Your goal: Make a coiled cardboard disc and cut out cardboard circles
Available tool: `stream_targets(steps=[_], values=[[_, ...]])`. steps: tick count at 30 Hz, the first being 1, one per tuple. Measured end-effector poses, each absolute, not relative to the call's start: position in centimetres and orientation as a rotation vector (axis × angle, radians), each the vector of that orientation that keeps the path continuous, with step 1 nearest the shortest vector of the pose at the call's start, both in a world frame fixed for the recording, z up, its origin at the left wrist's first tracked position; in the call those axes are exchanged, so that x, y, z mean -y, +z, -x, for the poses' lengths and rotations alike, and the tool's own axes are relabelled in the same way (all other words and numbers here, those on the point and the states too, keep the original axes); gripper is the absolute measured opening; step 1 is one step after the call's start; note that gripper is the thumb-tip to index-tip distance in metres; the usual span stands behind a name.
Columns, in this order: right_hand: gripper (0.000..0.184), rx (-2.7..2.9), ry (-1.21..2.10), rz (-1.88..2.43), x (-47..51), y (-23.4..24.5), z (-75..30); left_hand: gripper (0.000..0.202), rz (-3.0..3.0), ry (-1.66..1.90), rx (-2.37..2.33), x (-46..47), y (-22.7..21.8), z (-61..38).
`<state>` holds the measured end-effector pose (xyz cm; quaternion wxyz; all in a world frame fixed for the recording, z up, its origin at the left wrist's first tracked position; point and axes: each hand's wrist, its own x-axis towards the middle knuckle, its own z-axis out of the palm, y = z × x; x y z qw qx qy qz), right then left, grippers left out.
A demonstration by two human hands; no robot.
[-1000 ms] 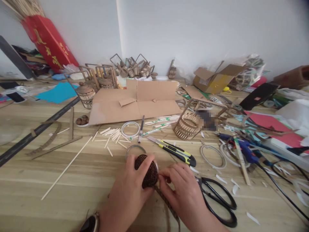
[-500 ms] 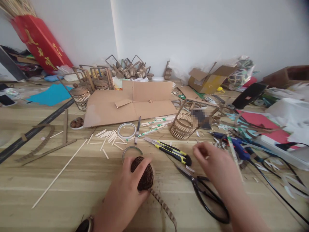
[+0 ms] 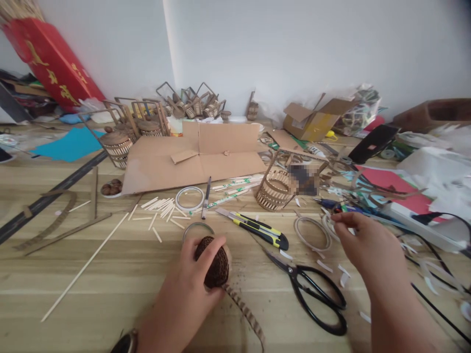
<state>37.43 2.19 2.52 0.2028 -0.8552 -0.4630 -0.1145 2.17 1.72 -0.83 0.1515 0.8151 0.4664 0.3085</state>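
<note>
My left hand (image 3: 186,291) is closed around a brown rounded piece of wound corrugated cardboard (image 3: 215,262) and presses it on the wooden table (image 3: 110,294). A loose cardboard strip (image 3: 246,314) trails from it toward me. My right hand (image 3: 368,245) is out to the right, over the tangle of tools there. Its thumb and forefinger are pinched at a small dark tip, and what they hold is hidden. Black scissors (image 3: 312,289) lie open between my hands. A yellow and black utility knife (image 3: 257,228) lies just beyond them.
A tape ring (image 3: 312,233) lies by my right hand, another ring (image 3: 196,227) behind the brown piece. Short sticks (image 3: 165,206), a long stick (image 3: 88,264), a flat cardboard sheet (image 3: 191,157) and a slatted cardboard basket (image 3: 274,189) lie farther back. Cables and paper crowd the right side.
My right hand has left the brown piece and swung right, past the scissors to the tools. My left hand has kept its hold. The view has shifted a little.
</note>
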Motion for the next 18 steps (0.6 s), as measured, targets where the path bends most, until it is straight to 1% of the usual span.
stream_targets(steps=[3,10,18], values=[[0.024,1.293,-0.237,2.447,-2.2,2.6,-37.6,0.076,-2.327,0.899,-1.332,-1.8,-0.7,-2.2],[0.034,1.346,-0.159,2.406,-2.3,2.7,-36.9,0.080,-2.354,0.946,-1.300,-1.9,-0.6,-2.1],[0.031,1.289,-0.283,2.300,-2.5,2.5,-35.1,0.076,-2.263,0.978,-1.319,-1.8,-0.5,-2.3]])
